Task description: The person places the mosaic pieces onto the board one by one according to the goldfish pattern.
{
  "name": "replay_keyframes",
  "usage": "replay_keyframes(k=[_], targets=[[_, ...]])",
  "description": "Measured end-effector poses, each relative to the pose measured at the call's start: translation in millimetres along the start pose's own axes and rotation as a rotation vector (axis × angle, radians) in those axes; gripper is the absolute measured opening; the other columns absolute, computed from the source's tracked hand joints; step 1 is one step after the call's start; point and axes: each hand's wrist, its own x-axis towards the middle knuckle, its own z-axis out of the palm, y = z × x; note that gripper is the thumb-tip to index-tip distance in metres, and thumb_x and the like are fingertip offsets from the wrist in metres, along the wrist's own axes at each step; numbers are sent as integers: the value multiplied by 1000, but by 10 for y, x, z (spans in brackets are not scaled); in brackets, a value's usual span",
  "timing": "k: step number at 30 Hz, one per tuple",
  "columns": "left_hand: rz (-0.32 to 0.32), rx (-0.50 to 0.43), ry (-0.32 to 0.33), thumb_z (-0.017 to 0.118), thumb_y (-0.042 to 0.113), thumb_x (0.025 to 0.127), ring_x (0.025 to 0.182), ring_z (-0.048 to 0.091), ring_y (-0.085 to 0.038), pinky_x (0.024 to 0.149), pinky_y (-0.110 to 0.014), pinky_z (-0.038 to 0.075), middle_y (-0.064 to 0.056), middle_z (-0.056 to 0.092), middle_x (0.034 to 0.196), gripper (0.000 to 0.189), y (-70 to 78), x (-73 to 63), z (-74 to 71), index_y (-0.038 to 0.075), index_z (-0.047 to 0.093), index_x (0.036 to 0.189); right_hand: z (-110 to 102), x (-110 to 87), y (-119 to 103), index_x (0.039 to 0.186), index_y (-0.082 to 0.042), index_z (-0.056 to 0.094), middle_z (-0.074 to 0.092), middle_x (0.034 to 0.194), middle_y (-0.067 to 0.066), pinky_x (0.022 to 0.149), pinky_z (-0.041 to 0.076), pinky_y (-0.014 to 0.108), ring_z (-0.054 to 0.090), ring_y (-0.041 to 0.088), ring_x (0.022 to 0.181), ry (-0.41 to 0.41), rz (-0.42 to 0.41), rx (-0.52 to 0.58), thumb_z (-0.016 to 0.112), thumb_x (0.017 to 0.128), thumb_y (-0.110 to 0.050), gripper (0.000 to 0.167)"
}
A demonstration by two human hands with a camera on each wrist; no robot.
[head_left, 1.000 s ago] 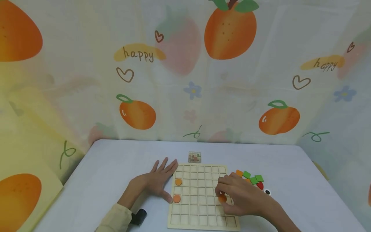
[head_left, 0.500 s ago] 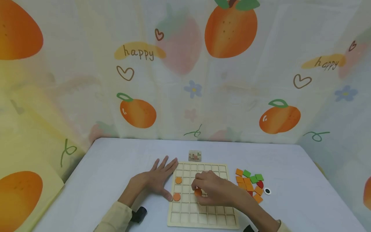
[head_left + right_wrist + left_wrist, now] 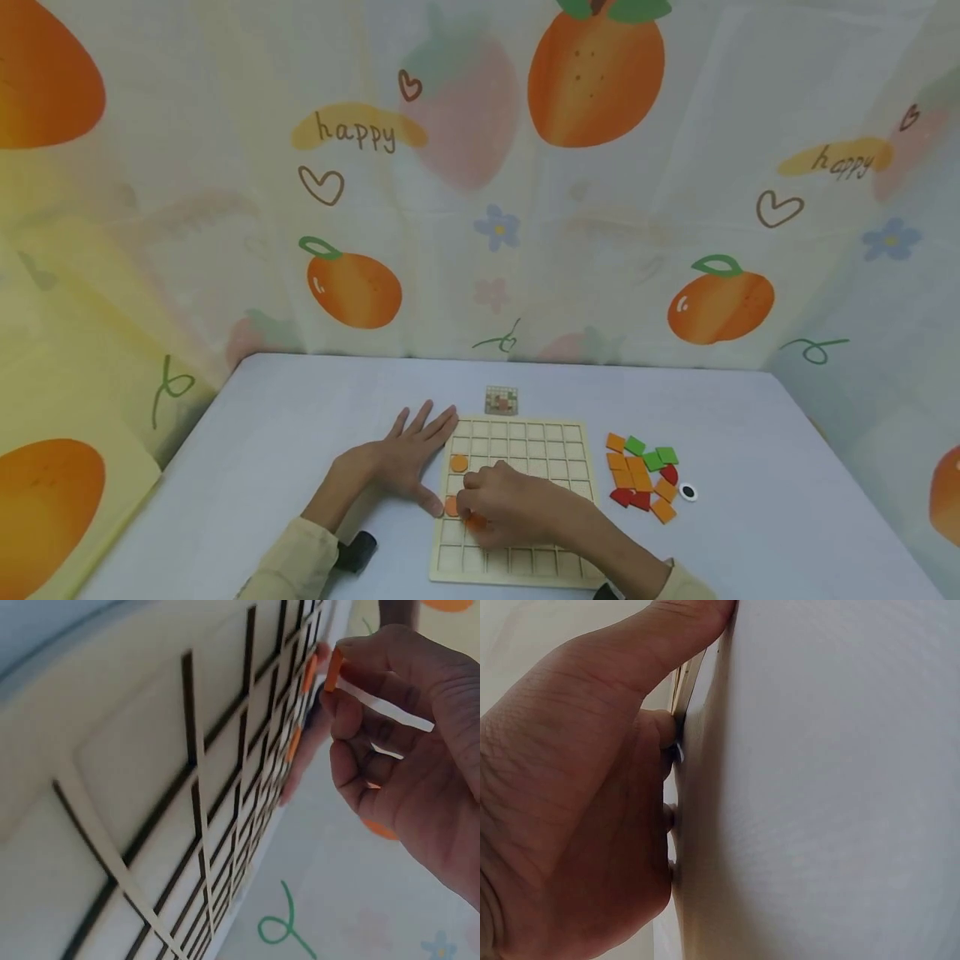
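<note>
Right hand point(image 3: 504, 504) has shifted leftward over the pale gridded board point(image 3: 537, 450), pinching a thin orange piece point(image 3: 334, 670); left hand point(image 3: 403, 468) lies spread.

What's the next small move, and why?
Probably lower the orange piece onto the board near its left edge: in the right wrist view, the right grip pinches it clear of the board, and two orange discs already lie in the leftmost column.
</note>
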Motion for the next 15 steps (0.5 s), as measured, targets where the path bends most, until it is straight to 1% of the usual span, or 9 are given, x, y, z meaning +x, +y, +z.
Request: replay_keyframes(k=[4,7,11,15], targets=[[9,0,-2,81,73,73,165,-13,-40,131,-66,-4,-3,-5,180,138,-3,17,8,14,2,169,53,27,-34,96,-24,73,61,83,-14,75,45,14,47,-4,73,-19,-9,-44,75,95,-19,5],[6,0,-1,81,74,73,165,-13,-40,131,-66,-4,-4,-5,180,138,0,23,4,14,3,169,67,26,-48,95,-26,72,60,83,-16,76,44,14,46,-4,75,-26,-5,-74,75,96,-20,7],[1,10,-4,80,74,73,164,-13,-41,131,-66,-4,-4,-6,179,138,-3,16,-4,14,2,169,53,29,-59,98,-27,72,61,86,-16,74,43,14,46,-3,75,-30,-15,-110,75,96,-23,6],[0,14,-3,81,74,73,165,-13,-40,131,-66,-5,-4,-6,179,138,-5,9,-15,14,1,169,30,33,-62,99,-26,73,63,88,-16,75,45,14,48,-3,76,-40,-10,-124,75,96,-22,6]])
